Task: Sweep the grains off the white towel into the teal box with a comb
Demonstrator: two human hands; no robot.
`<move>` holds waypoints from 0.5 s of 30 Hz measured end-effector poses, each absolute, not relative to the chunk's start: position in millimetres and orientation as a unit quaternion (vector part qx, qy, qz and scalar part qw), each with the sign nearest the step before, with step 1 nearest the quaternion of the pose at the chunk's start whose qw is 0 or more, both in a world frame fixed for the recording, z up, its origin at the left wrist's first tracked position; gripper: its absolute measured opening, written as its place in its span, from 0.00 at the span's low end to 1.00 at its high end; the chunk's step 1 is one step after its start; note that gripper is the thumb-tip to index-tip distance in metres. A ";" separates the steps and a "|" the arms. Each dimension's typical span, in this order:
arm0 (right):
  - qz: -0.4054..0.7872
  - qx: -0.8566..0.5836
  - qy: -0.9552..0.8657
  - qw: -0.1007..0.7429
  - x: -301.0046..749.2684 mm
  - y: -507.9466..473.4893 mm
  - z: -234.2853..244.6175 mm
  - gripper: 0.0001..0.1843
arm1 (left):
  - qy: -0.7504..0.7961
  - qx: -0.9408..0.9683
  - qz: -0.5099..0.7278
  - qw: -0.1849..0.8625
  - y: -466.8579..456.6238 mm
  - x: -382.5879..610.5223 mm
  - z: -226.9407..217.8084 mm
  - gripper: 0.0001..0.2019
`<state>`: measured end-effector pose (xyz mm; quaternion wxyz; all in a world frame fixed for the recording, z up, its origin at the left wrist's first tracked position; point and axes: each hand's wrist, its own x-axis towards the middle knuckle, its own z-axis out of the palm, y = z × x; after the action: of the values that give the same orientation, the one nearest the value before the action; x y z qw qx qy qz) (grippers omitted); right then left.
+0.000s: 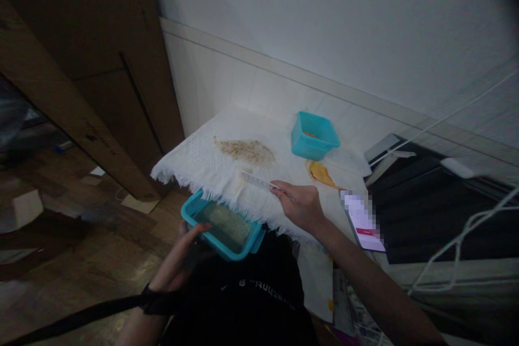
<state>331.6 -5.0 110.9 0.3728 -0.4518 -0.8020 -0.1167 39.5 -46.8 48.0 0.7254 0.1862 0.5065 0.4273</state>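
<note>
My left hand (187,246) grips the near-left rim of a teal plastic container (250,248), held just below the table's fringed front edge. Pale grains that look like rice (227,224) lie in this container. Over the cloth, my right hand (302,205) is closed on a thin, flat white strip (257,179), ruler-like in shape, which points left. Beyond the strip, a spread of mixed yellowish and brown grains (245,151) lies on the white fringed cloth (194,159). A second teal container (310,146) stands at the back right with some brownish contents inside.
An orange-yellow flat item (320,173) lies in front of the standing container. A phone (364,221) with a lit screen rests at the table's right edge. White cables (458,251) hang at the right. Cardboard (121,92) stands at the left; a wall closes off the back.
</note>
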 end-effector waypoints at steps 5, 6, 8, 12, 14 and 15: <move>-0.123 -0.422 -0.826 0.352 325.0 -7.0 104.8 0.11 | 0.514 0.185 0.422 0.723 -43.2 35.7 42.3 0.24; -0.123 -0.415 -0.831 0.349 324.0 -10.1 103.7 0.11 | 0.516 0.182 0.423 0.722 -42.9 35.2 42.0 0.24; -0.112 -0.401 -0.840 0.349 322.1 -17.5 102.0 0.11 | 0.518 0.176 0.426 0.720 -43.2 34.8 42.2 0.25; -0.070 -0.368 -0.852 0.366 316.4 -36.6 104.1 0.18 | 0.518 0.177 0.427 0.720 -44.7 34.8 44.0 0.25; -0.062 -0.344 -0.860 0.372 312.7 -47.4 108.0 0.21 | 0.515 0.183 0.430 0.719 -45.1 34.8 44.5 0.25; -0.059 -0.335 -0.864 0.372 311.1 -52.3 110.3 0.22 | 0.513 0.187 0.431 0.718 -45.3 34.9 44.6 0.26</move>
<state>311.1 -52.3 110.3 0.3719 -0.3346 -0.8639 -0.0587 34.9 -45.3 44.6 0.7182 0.1873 0.5131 0.4311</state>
